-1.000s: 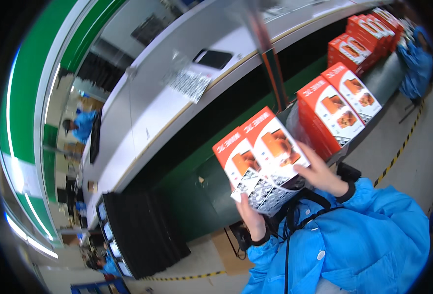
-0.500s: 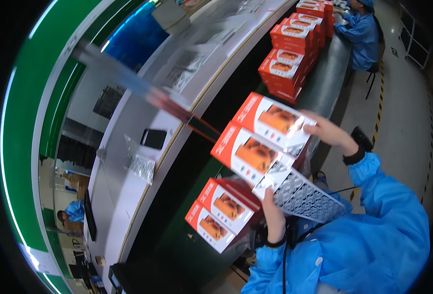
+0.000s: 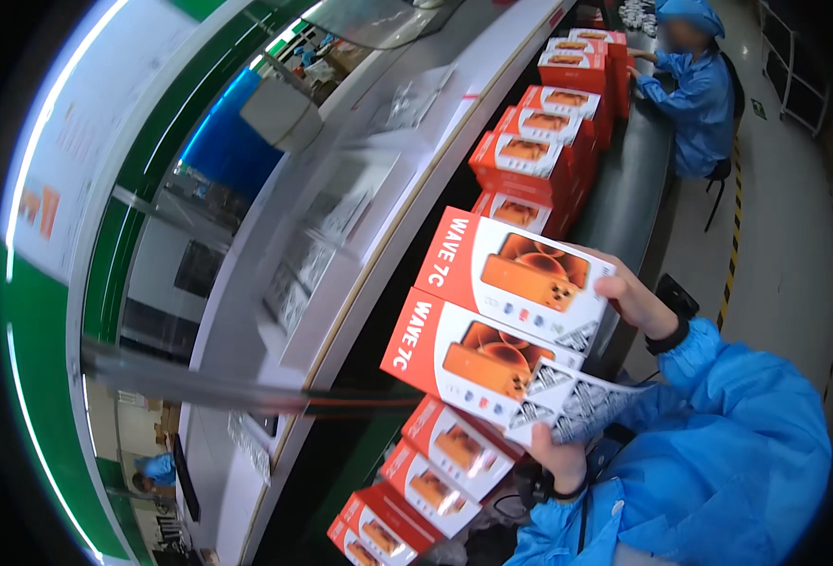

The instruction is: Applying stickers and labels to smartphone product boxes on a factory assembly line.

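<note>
Two red-and-white phone boxes (image 3: 454,344), with orange phones pictured on their lids, are held side by side, tilted, in front of me. My right hand (image 3: 638,302) grips the far box (image 3: 529,269), thumb over its lid edge and the other fingers mostly hidden behind. A black-and-white patterned sheet (image 3: 586,401) overlaps the right end of the near box. My left hand (image 3: 558,460) pinches the sheet's lower edge against that box, thumb on top. A small dark patterned patch (image 3: 578,336) lies at the far box's corner.
More red boxes (image 3: 435,481) sit on the dark bench at lower left. Tall box stacks (image 3: 529,156) stand farther along it, near a seated person in blue (image 3: 694,104). A pale shelf (image 3: 341,311) holding clear bags runs along the left; a blurred metal post (image 3: 218,377) crosses before it.
My view has shifted, bringing more of the lower-left boxes into sight. The two held boxes look larger, and less of the patterned sheet shows. Both hands keep their hold.
</note>
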Demonstrator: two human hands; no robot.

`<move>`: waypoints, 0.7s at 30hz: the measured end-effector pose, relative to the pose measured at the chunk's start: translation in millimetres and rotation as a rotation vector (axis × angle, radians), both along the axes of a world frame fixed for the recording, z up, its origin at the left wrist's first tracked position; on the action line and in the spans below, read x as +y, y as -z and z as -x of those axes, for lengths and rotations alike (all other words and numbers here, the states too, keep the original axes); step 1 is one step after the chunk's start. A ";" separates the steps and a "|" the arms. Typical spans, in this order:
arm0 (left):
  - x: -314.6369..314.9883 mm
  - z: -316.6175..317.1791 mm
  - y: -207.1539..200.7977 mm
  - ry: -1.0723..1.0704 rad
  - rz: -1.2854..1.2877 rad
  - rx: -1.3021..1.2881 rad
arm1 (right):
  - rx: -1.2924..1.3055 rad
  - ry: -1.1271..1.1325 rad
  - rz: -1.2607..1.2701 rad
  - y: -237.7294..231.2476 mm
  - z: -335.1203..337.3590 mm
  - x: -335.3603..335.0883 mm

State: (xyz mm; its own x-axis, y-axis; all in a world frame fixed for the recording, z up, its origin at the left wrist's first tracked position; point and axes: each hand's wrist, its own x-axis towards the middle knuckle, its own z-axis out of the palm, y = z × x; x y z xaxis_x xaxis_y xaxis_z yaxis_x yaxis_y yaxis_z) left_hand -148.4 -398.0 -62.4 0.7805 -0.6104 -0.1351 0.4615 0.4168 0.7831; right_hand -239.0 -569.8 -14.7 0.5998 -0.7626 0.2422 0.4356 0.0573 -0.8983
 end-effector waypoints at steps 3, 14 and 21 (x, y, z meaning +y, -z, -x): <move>-101.2 -6.7 20.6 0.041 0.094 0.086 | 0.004 -0.005 0.052 29.0 -7.0 -93.1; -235.5 -79.3 93.5 0.045 -0.076 0.099 | 0.517 0.276 0.140 150.2 -43.5 -204.7; -260.6 -76.0 70.5 0.201 -0.113 0.084 | 0.385 0.364 0.010 185.2 -40.8 -188.6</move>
State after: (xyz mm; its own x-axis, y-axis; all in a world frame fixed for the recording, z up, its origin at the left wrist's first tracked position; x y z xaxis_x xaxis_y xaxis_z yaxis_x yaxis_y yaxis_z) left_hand -72.4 -658.6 -132.9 0.6279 -0.7297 -0.2708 0.5920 0.2219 0.7748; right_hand -198.2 -758.4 -200.0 0.3439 -0.9367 0.0653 0.0646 -0.0457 -0.9969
